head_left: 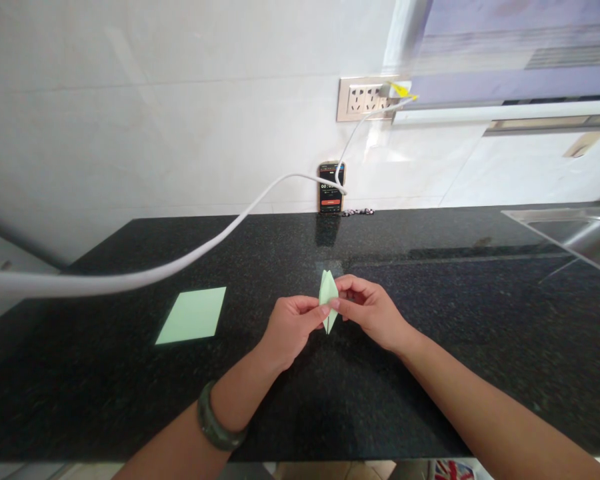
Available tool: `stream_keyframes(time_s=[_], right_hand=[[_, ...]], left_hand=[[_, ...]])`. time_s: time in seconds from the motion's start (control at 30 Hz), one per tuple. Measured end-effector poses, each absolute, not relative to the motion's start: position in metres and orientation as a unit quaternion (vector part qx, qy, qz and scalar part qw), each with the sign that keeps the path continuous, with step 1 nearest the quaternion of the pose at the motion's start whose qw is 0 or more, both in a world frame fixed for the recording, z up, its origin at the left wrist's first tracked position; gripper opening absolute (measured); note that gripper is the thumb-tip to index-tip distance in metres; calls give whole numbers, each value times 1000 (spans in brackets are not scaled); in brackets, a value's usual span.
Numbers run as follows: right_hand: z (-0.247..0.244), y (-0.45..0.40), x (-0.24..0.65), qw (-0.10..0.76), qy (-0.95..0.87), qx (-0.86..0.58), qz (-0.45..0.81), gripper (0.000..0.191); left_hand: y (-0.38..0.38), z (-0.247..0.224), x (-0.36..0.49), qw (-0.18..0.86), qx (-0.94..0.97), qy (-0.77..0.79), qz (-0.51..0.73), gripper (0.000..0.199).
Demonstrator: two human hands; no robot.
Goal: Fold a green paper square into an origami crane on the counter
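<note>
A pale green piece of folded paper (328, 291), a narrow diamond split at its top and bottom points, is held upright just over the dark counter. My left hand (295, 325) pinches it from the left, thumb on the near face. From the right, my right hand (373, 308) grips it too, its thumb meeting the left thumb near the middle and its fingers behind. Both hands are closed on the paper; some fingertips are hidden behind it. To the left lies a flat light green sheet of paper (194, 315), apart from my hands.
The black speckled counter (105, 393) runs to a tiled wall. A phone (331, 188) leans there beside a beaded strap (359, 212). A white cable (220, 237) crosses the view from the socket panel (364, 99). A metal sink (593, 233) is at right.
</note>
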State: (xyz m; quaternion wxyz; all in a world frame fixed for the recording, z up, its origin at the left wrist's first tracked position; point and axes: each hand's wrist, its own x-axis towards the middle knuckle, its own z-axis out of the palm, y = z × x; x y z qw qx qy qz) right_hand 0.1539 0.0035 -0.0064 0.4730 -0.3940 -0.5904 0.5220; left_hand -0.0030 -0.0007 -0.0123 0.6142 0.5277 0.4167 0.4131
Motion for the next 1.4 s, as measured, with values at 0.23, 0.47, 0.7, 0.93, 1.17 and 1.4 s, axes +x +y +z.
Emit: stream_keyframes(time_s=[0.23,0.47,0.7,0.93,1.17,1.4], right_hand=[[-13,6,154,504,-564,-340,559,12],[-14,7,157,488,-608,-327,533,10],[-13,7,158,489,-621,-337,511,10],[-11,6,164,461,-747,-295,378,26],[-3,5,170,400,-840,-285,231,33],[-1,6,173,394,-847,-265,239,38]], left_hand=[[-1,-11,-3,633,530,410,388,27],[0,-13,-3,643,514,406,397,20],[-1,-13,-3,642,515,405,398,21],[0,-13,-4,693,461,369,413,20],[0,-6,-4,743,409,336,409,17],[3,-5,-9,781,363,295,414,18]])
